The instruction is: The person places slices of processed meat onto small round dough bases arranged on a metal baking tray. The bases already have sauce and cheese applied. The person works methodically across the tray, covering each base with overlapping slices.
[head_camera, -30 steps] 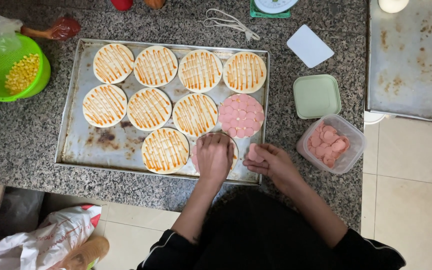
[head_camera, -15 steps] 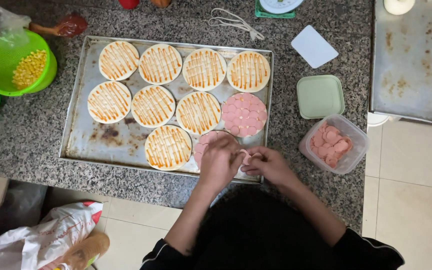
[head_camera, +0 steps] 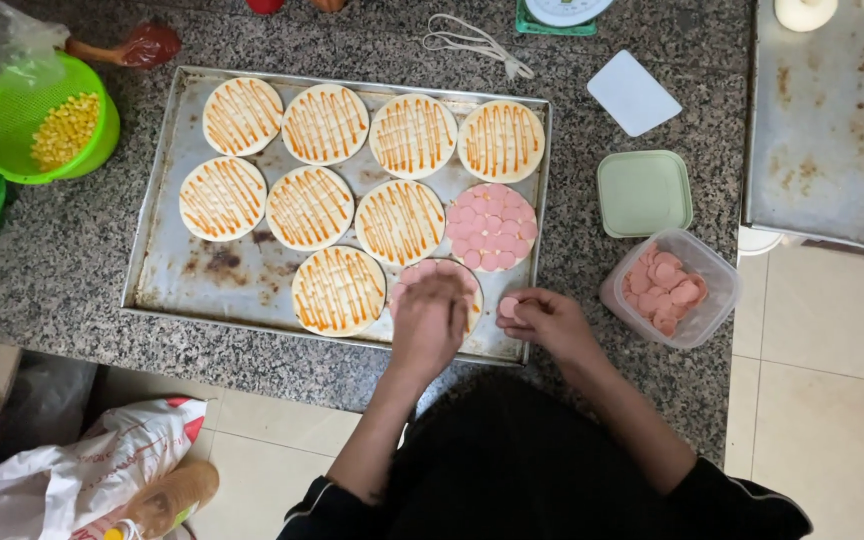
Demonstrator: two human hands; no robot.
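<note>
A metal baking tray (head_camera: pixel 167 265) on the granite counter holds several small round pizza bases striped with orange sauce. One base (head_camera: pixel 492 226) is fully covered with pink sausage slices. My left hand (head_camera: pixel 430 322) rests on the front base (head_camera: pixel 422 272), pressing sausage slices onto it and hiding most of it. My right hand (head_camera: pixel 544 320) hovers at the tray's front right corner, pinching a pink sausage slice (head_camera: pixel 508 307) between its fingers.
A clear plastic tub of sausage slices (head_camera: pixel 668 288) stands right of the tray, its green lid (head_camera: pixel 644 192) behind it. A green colander of corn (head_camera: pixel 44 130) sits far left. A second metal tray (head_camera: pixel 827 120) lies at right. A white scraper (head_camera: pixel 633 93) and a sauce bag (head_camera: pixel 148 46) lie at the back.
My left hand has gone on laying slices on the front base. My right hand has shifted slightly right with a slice. The view has drifted a little.
</note>
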